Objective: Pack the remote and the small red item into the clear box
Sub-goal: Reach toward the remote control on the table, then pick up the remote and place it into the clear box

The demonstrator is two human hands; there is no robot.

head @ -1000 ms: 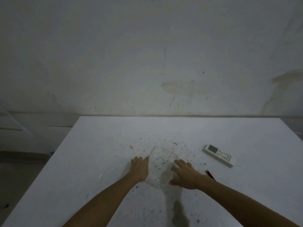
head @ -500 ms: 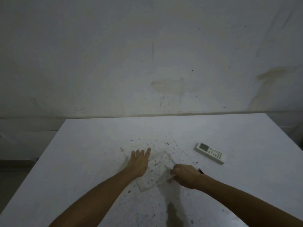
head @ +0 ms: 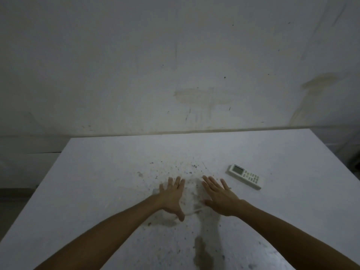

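Both hands are lying spread flat, the left hand [head: 172,197] and right hand [head: 221,197] maybe touching the blurry clear box [head: 191,195] between them. The remote [head: 245,176] is sitting at two o'clock on the table [head: 101,172].

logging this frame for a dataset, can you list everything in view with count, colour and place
table: one, white with dark specks and stains in the middle, fills the lower half of the view
remote: one, white with a small grey screen and buttons, lying flat on the table to the right of the hands
clear box: one, see-through and hard to make out, on the table between the two hands
wall: one, off-white with brownish stains, behind the table
small red item: not visible in this view
left hand: one, fingers spread, at the box's left side
right hand: one, fingers spread, at the box's right side
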